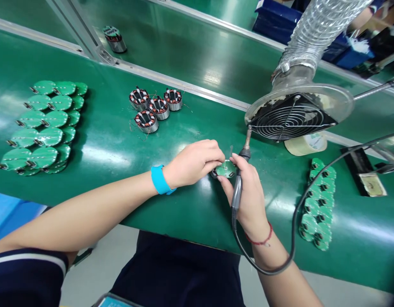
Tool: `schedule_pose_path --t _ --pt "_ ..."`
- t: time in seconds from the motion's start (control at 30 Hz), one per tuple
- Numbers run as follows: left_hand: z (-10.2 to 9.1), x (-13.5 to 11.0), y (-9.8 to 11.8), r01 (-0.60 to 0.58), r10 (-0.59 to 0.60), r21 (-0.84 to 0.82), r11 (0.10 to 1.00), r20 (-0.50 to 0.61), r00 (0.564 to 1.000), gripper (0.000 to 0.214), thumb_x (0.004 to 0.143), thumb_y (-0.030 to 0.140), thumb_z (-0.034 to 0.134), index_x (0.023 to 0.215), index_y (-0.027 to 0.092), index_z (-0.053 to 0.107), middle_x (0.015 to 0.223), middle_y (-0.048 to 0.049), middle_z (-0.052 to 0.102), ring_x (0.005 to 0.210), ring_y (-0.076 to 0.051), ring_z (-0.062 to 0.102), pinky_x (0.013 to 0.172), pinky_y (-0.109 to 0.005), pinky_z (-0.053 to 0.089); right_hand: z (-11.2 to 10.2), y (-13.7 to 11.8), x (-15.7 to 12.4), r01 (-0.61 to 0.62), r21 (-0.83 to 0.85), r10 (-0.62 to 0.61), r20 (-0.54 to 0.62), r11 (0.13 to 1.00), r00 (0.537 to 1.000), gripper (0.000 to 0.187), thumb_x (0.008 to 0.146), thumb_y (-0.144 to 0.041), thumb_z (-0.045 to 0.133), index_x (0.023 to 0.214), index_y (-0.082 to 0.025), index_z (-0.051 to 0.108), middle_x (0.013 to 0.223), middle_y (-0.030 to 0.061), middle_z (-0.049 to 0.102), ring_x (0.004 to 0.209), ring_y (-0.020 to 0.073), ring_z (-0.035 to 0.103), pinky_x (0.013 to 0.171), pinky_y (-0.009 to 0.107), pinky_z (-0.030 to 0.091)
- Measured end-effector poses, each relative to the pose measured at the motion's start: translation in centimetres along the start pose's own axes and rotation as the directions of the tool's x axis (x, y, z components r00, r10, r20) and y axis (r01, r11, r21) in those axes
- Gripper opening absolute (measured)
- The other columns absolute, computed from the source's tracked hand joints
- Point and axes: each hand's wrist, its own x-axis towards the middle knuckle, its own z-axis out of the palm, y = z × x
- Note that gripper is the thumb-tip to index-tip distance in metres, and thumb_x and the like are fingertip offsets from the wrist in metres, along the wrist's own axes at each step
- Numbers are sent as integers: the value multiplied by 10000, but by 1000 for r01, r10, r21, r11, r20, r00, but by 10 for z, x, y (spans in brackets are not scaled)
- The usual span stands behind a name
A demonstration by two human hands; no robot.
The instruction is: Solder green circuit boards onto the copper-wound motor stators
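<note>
A round green circuit board (pixel 225 169) lies near the bench's front edge, between my two hands. Beneath its left side a dark part shows, mostly hidden, perhaps a motor stator. My left hand (pixel 195 164), with a blue wrist strap (pixel 161 180), pinches the board's left edge. My right hand (pixel 249 194) holds a soldering iron (pixel 237 189) against the palm, its tip pointing up and away from the board. The same hand's thumb and index finger touch the board's right side. From the iron's lower end a dark cable (pixel 294 230) loops over my right forearm.
Several stators (pixel 158 107) with copper windings stand behind my left hand. Rows of green boards (pixel 45 136) lie at the left, more boards (pixel 318 204) at the right. A fume extractor fan (pixel 289 117) hangs behind the iron, near a tape roll (pixel 306 143) and a soldering stand (pixel 364 172).
</note>
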Motion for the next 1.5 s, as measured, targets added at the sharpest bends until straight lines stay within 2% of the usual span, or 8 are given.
schedule_pose_path --t 0.23,0.43,0.6,0.8,0.93,1.17,1.33,1.5 --pt "13 6 4 81 -79 -208 975 15 997 144 919 163 638 778 180 621 816 5 577 786 -155 579 738 -291 451 -7 -18 8 135 22 -131 -121 991 984 539 1047 -234 613 1548 -368 467 1188 73 753 1071 281 724 938 494 609" --pt "8 2 4 108 -96 -318 942 53 994 104 896 201 662 800 179 630 819 15 563 750 -139 555 706 -277 458 -6 -17 11 56 75 -40 -201 996 979 425 1058 -192 583 1462 -321 555 1018 25 772 962 235 734 912 452 598" --pt "9 -1 2 158 -151 -370 915 48 987 167 900 205 655 751 181 584 780 30 530 710 -121 512 684 -263 442 -8 -6 11 94 119 -81 -112 988 990 393 1035 -170 622 1403 -306 608 966 -6 793 928 206 721 903 387 597" --pt "13 -8 9 147 -154 -234 961 -11 988 190 895 95 625 744 182 550 801 30 512 724 -115 510 690 -257 426 -25 -6 -6 -29 184 68 -206 982 976 449 1045 -179 623 1472 -316 614 1064 14 830 1051 219 786 992 429 614" --pt "15 -12 12 85 -91 -91 992 -68 994 205 926 90 607 763 191 536 807 17 517 757 -136 517 708 -275 435 -37 -7 -27 -61 184 115 -297 981 948 382 998 -216 717 1370 -298 694 1052 30 806 839 206 791 769 393 650" --pt "17 -10 16 0 8 158 987 -47 999 248 961 100 527 738 205 505 780 2 486 729 -160 474 690 -303 412 -38 -15 -58 44 196 41 -412 980 910 275 946 -245 789 1215 -221 733 682 -48 650 502 152 661 458 292 512" --pt "16 -7 18 21 -19 155 988 -13 1000 232 932 98 521 726 201 492 780 8 470 736 -155 472 693 -293 397 -30 -18 -71 -147 160 201 -405 976 892 224 925 -369 838 1098 -256 753 798 -3 737 595 203 754 539 337 600" --pt "17 -6 18 53 -51 114 992 -23 998 217 918 92 523 730 198 499 776 17 465 734 -152 470 698 -292 393 -32 -21 -68 -174 183 231 -362 967 903 202 924 -329 843 1086 -257 747 757 -22 743 551 184 748 505 309 597"
